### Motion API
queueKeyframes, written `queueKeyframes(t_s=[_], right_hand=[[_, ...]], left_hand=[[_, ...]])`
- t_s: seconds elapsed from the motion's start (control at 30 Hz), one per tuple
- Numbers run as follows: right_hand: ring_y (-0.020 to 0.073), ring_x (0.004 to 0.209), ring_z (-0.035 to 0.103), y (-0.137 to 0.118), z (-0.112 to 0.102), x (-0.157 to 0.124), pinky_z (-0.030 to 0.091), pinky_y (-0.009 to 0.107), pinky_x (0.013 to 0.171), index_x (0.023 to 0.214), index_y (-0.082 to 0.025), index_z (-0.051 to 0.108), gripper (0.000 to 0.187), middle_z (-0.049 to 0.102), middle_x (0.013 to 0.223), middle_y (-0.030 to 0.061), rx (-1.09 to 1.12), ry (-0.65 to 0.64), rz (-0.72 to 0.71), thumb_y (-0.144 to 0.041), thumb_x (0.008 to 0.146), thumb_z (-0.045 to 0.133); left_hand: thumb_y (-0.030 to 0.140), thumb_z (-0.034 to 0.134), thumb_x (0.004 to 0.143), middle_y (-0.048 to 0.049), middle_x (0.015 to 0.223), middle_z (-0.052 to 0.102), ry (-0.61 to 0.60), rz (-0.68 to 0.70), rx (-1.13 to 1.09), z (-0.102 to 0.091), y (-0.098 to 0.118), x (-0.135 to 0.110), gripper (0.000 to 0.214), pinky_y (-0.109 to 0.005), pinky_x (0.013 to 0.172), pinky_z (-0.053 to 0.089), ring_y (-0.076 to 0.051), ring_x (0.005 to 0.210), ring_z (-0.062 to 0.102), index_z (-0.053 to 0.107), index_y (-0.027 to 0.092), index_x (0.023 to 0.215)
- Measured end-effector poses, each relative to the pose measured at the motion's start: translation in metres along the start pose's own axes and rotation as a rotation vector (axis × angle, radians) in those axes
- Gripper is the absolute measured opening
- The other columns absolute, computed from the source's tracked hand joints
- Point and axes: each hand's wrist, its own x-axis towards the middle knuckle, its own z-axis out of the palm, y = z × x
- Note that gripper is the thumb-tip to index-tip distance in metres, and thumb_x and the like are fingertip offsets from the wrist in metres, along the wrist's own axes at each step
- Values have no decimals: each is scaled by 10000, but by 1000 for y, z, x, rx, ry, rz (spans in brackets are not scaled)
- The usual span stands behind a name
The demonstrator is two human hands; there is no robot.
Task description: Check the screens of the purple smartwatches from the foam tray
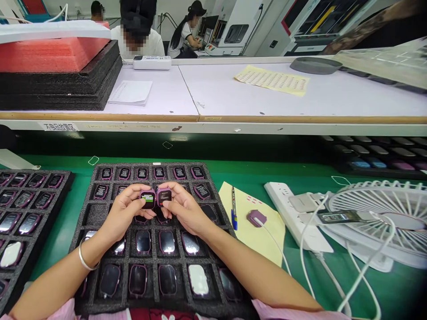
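Note:
My left hand (125, 209) is closed on a small purple smartwatch body (147, 199) whose screen shows a green bar. Beside it, my right hand (185, 209) grips a second purple watch body (164, 196) with a lit screen. Both watches are held side by side, touching, just above a black foam tray (86, 224) with rows of pockets holding several more purple watch bodies. A silver bangle sits on my left wrist.
A second foam tray of watches (53, 209) lies at left. At right are a yellow paper (263, 235) with a blue pen (234, 206) and a purple charger puck (256, 217), a white power strip (293, 213) and a white fan (383, 218). Other people sit beyond the raised shelf (233, 118).

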Motion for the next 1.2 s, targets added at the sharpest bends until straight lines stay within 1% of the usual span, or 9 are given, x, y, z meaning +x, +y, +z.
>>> queueKeyframes(t_s=[0.27, 0.47, 0.73, 0.9, 1.0, 1.1, 1.13, 1.17, 1.2], right_hand=[[106, 588, 586, -2, 0, -1, 422, 236, 533, 1130, -222, 575, 329, 601, 866, -10, 47, -29, 11, -278, 830, 699], [104, 559, 566, -1, 2, 0, 417, 238, 508, 1134, -223, 583, 323, 606, 839, -11, 10, -12, 7, -336, 859, 708], [112, 601, 590, 2, 0, 1, 460, 247, 528, 1176, -238, 581, 405, 635, 946, 13, 27, -3, -15, -231, 793, 711], [129, 636, 607, 5, -1, 3, 477, 251, 556, 1190, -240, 570, 416, 634, 913, 9, 31, -4, -32, -208, 796, 701], [144, 731, 629, 2, -1, 5, 523, 277, 651, 1260, -265, 540, 488, 645, 1044, 39, 59, -31, -58, -254, 817, 744], [150, 796, 623, -4, 1, 0, 536, 300, 726, 1330, -290, 520, 566, 602, 1193, 63, 29, -64, -64, -342, 831, 784], [147, 778, 614, -6, 2, -3, 531, 298, 716, 1341, -295, 517, 574, 599, 1169, 59, 3, -77, -61, -370, 838, 784], [145, 754, 602, -9, 3, -7, 521, 293, 701, 1344, -296, 518, 572, 602, 1107, 48, -33, -90, -63, -392, 846, 781], [144, 732, 589, -11, 5, -12, 510, 289, 687, 1337, -296, 523, 561, 600, 1036, 35, -75, -101, -79, -411, 852, 778]], left_hand=[[272, 727, 791, -12, 872, 711, -9, 3, -15, -2, 1, 0, 269, -295, 639, 601, -175, 639, 732, 659, 189, 1038], [266, 775, 739, -6, 915, 702, 44, 0, 47, 1, 1, 1, 311, -289, 599, 591, -165, 596, 721, 647, 189, 1012], [264, 762, 748, -18, 891, 706, 34, 17, 17, 1, 1, 0, 325, -298, 622, 585, -173, 631, 718, 665, 189, 1049], [201, 754, 746, -25, 924, 705, 9, 30, 29, 1, 3, 1, 358, -261, 623, 558, -146, 639, 698, 683, 204, 1097], [107, 788, 715, -37, 954, 707, -116, 54, -6, 8, 16, -10, 488, -203, 627, 527, -122, 706, 669, 684, 239, 1174], [64, 804, 712, -36, 1016, 698, -414, -22, -118, 22, 36, -36, 607, -167, 616, 514, -130, 794, 667, 679, 342, 1237], [69, 809, 716, -28, 1023, 700, -546, -96, -183, 27, 42, -47, 632, -177, 622, 527, -140, 809, 680, 673, 386, 1245], [76, 851, 673, -25, 1017, 706, -647, -133, -266, 31, 47, -56, 665, -186, 661, 540, -151, 841, 693, 686, 402, 1229], [100, 890, 636, -33, 1033, 713, -715, -160, -333, 35, 52, -65, 690, -193, 701, 547, -169, 892, 704, 696, 398, 1227]])
